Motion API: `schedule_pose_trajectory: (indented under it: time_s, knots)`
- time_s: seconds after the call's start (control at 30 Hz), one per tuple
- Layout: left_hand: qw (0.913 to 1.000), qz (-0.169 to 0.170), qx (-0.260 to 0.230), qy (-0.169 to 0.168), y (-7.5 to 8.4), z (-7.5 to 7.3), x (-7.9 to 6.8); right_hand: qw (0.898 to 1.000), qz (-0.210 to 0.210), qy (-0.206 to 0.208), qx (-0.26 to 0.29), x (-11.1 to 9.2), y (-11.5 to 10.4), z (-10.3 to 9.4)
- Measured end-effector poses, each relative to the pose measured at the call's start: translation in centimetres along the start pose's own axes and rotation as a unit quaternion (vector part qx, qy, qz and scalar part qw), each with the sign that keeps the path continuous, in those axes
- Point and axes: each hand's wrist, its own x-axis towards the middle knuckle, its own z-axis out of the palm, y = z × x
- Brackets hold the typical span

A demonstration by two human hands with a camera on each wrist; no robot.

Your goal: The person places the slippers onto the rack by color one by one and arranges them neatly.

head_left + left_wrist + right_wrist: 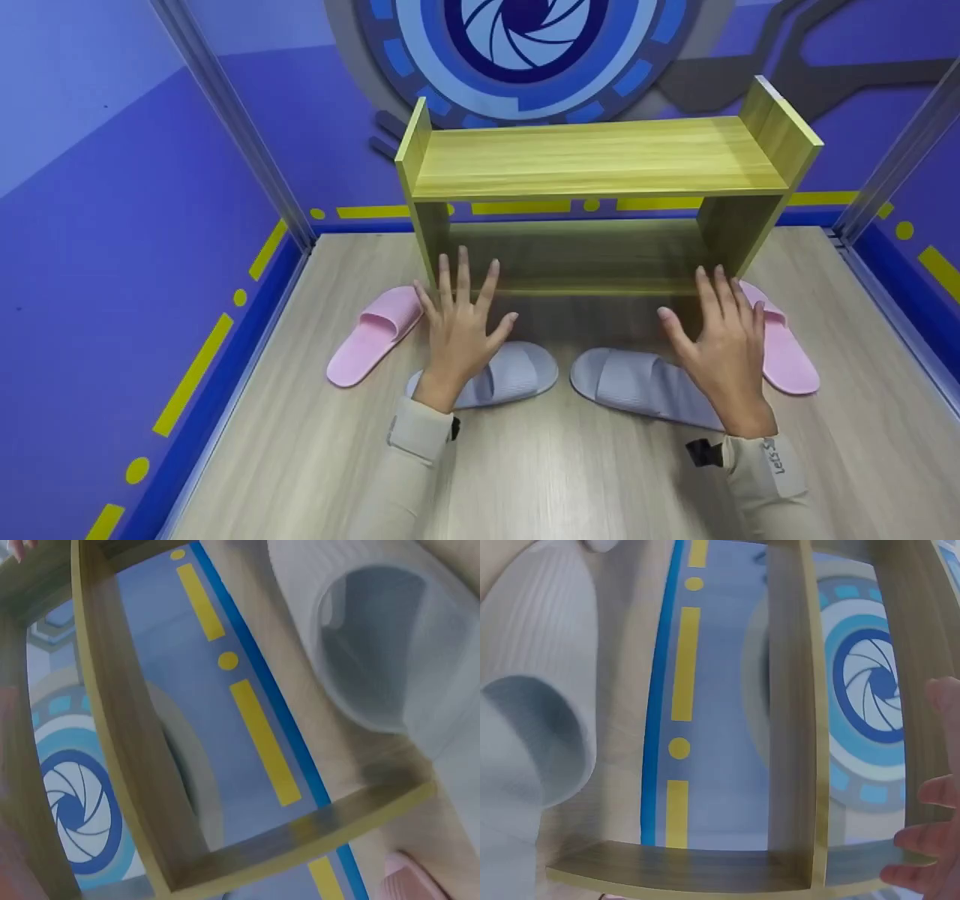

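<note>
A small two-tier wooden shelf (600, 159) stands on the floor against the back wall. My left hand (459, 334), fingers spread and straight, is held before its lower left corner, overlapping a grey slipper (529, 371) in the head view. On the other side my right hand (721, 349) is likewise spread, before the shelf's lower right corner and over a second grey slipper (622, 379). Neither hand holds anything. Fingers (934, 836) of the right hand show at the edge of the right wrist view. Both grey slippers lie with toes toward each other.
A pink slipper (369, 337) lies left of the shelf, and another pink slipper (793, 358) lies to its right, partly behind my right hand. Blue printed walls (150, 240) enclose the wood-look floor (540, 480) at the left, back and right.
</note>
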Motion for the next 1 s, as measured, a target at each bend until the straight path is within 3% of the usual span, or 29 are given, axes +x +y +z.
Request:
schedule_pose_trajectory:
  time_s: [0.17, 0.4, 0.5, 0.7, 1.0]
  knots:
    - [0.9948, 0.016, -0.070, 0.071, -1.2, -1.1, 1.2, 0.995, 0.014, 0.071, 0.072, 0.2, 0.4, -0.6]
    - [0.9689, -0.002, -0.172, 0.178, -3.5, -3.1, 3.2, 0.973, 0.062, 0.151, 0.160, 0.1, 2.0, -1.5]
    - [0.9594, -0.024, -0.214, 0.183, -4.4, -4.3, 4.1, 0.966, 0.085, 0.166, 0.181, -0.3, 3.0, -1.9]
    - [0.9376, -0.073, -0.294, 0.170, -5.4, -6.6, 6.2, 0.961, 0.133, 0.149, 0.190, -1.3, 5.3, -2.4]
    - [0.9171, -0.076, -0.365, 0.141, -6.6, -7.9, 8.7, 0.957, 0.192, 0.093, 0.194, -2.4, 8.1, -2.4]
